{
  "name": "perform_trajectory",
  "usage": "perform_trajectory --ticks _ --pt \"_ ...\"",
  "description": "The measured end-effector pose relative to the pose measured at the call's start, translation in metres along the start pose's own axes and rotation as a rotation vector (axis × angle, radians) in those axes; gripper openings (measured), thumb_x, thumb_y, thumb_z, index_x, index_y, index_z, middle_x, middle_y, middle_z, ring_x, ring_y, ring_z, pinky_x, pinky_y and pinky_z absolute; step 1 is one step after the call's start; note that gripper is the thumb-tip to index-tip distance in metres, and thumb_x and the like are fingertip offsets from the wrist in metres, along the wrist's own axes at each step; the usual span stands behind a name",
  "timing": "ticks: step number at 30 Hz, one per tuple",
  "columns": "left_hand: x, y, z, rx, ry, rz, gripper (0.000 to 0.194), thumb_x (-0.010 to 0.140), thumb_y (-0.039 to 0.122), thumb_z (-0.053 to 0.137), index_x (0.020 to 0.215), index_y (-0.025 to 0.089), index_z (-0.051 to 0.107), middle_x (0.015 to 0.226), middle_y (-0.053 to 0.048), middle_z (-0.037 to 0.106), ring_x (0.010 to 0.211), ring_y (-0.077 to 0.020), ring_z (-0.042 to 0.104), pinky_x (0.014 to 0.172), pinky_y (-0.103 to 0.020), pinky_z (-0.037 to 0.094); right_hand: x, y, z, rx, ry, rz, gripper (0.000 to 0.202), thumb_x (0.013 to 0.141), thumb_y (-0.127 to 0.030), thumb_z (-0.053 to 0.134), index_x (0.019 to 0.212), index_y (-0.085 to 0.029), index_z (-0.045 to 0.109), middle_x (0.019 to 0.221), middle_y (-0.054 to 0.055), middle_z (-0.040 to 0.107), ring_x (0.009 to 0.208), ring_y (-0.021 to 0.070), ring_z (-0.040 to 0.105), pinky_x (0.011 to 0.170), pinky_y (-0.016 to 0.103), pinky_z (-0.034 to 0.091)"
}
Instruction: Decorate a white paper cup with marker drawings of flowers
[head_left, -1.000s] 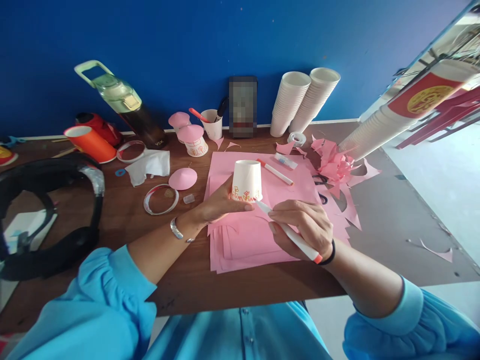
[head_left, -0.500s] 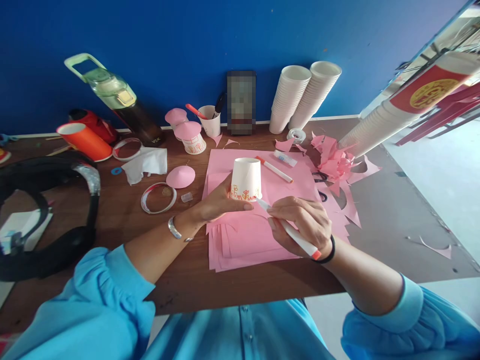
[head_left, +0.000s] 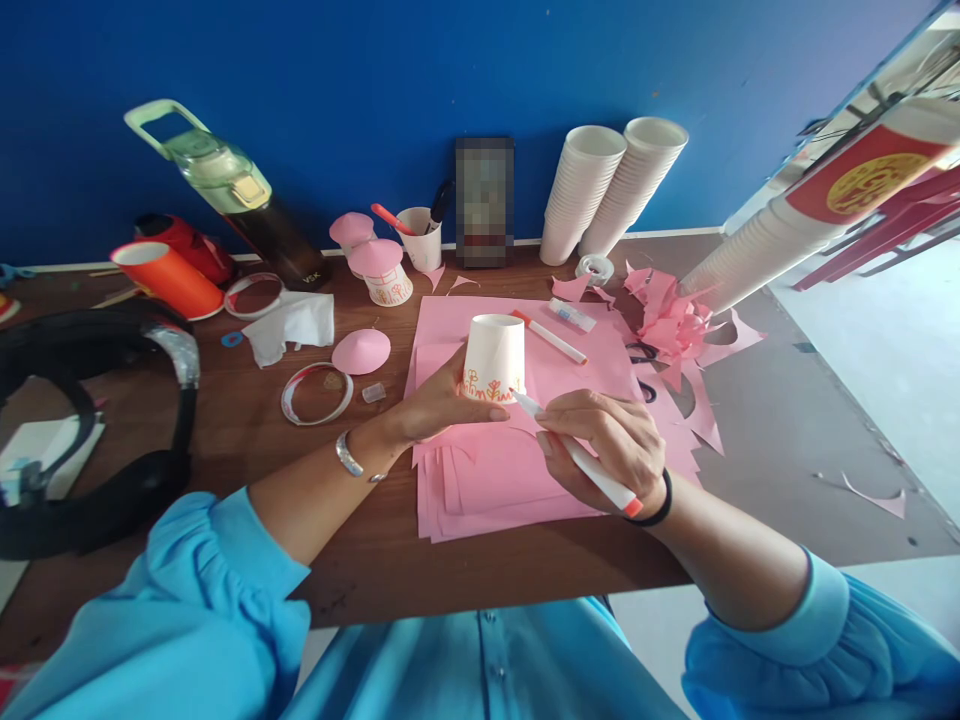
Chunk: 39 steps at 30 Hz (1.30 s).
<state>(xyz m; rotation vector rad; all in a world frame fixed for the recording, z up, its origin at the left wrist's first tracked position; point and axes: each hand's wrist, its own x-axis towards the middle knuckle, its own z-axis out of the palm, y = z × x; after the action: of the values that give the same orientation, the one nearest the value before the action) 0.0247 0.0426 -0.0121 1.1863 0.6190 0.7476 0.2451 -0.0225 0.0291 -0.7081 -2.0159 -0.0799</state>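
My left hand (head_left: 442, 402) grips a white paper cup (head_left: 496, 348), its narrower closed end facing up. Orange flowers and grass strokes run round the cup's lower, wider rim. A white marker (head_left: 592, 468) with an orange end is pinched in my right hand (head_left: 611, 440), its tip at the drawn rim on the right side. Under both hands lies a stack of pink paper (head_left: 510, 480). An orange-white marker (head_left: 551, 338) and a glue stick (head_left: 572, 315) rest on the paper behind the cup.
Decorated cups with pink cone roofs (head_left: 380, 270), a loose pink cone (head_left: 361, 352) and tape rolls (head_left: 317, 394) stand left. Stacked paper cups (head_left: 585, 190) lean at the wall. Scissors (head_left: 645, 370) and pink scraps (head_left: 671, 320) lie right; a tall bottle (head_left: 255, 210) and black headset-like ring (head_left: 176, 440) sit left.
The cup has shifted very slightly to the right in my left hand. The marker tip stays near the cup's rim; both grips are unchanged.
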Motion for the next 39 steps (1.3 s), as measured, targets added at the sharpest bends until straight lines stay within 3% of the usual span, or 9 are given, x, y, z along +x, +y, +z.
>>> perform_trajectory --ticks 12,23,39 --pt "0.001 0.0 0.0 0.019 -0.007 -0.014 0.057 0.068 0.037 0.097 0.114 0.023 0.067 0.109 -0.005 0.065 0.107 -0.0243 0.061 0.088 -0.038 0.052 0.001 0.0 0.0 0.0 0.02 -0.001 0.028 0.09 -0.008 0.066 0.113 -0.022 0.065 0.079 0.001 0.074 0.065 0.0163 0.074 0.057 0.026 0.061" --pt "0.0 -0.001 -0.002 0.01 -0.011 -0.006 0.062 0.07 0.033 0.097 0.122 0.025 0.066 0.114 -0.005 0.07 0.11 -0.0256 0.064 0.095 -0.041 0.051 0.004 0.001 -0.01 -0.054 0.003 0.025 0.028 0.095 -0.01 0.062 0.121 -0.021 0.064 0.087 0.005 0.077 0.072 0.0183 0.077 0.06 0.028 0.064" --pt "0.001 -0.006 -0.006 -0.02 -0.011 -0.036 0.067 0.068 0.035 0.098 0.127 0.025 0.068 0.126 -0.009 0.07 0.118 -0.0288 0.064 0.095 -0.041 0.053 0.003 0.0 -0.003 -0.027 0.013 -0.002 0.021 0.091 -0.006 0.064 0.105 -0.021 0.064 0.077 0.001 0.074 0.062 0.015 0.074 0.059 0.025 0.062"
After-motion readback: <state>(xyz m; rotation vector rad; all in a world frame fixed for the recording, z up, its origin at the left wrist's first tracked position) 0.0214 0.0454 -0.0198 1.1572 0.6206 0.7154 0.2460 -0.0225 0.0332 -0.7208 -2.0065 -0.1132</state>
